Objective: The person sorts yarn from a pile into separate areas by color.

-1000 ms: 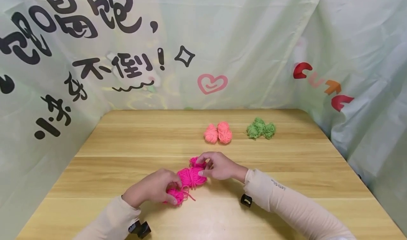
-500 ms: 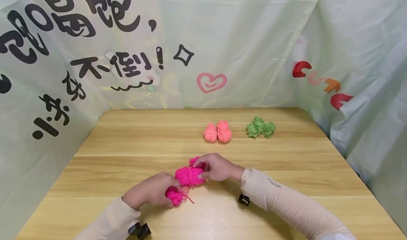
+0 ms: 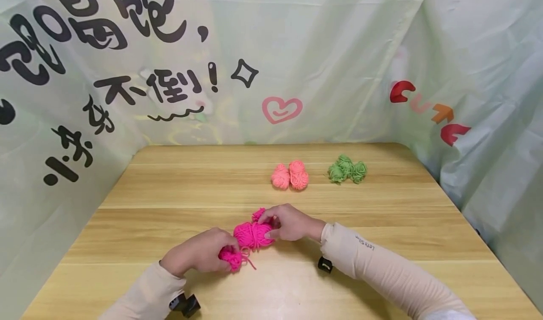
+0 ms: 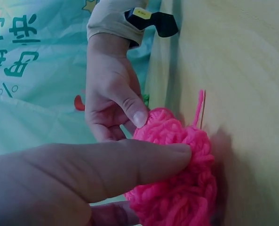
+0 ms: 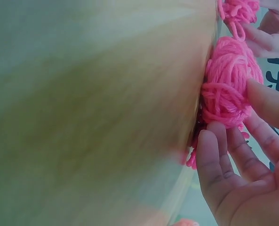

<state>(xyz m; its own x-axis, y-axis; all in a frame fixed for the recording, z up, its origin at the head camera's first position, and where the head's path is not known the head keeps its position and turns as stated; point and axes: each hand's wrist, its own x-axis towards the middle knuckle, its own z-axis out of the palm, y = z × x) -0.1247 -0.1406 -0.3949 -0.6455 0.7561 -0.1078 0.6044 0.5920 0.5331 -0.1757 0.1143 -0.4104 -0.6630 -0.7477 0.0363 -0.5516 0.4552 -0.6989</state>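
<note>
A left hand [image 3: 202, 251] pinches a small yarn ball [image 3: 231, 259]; the half-curled right hand [image 3: 290, 222] holds a larger bundle [image 3: 250, 235], well apart from the table's [image 3: 169, 183] far edge.

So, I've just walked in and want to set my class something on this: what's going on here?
A person's left grip pinches a small pink yarn bundle, while the right grip holds a larger pink yarn bundle just beyond it. A third pink clump shows behind that, partly hidden; whether the right grip touches it is hard to tell. Farther back on the wooden table, untouched, lie two coral yarn bundles side by side, with green yarn to their right.
</note>
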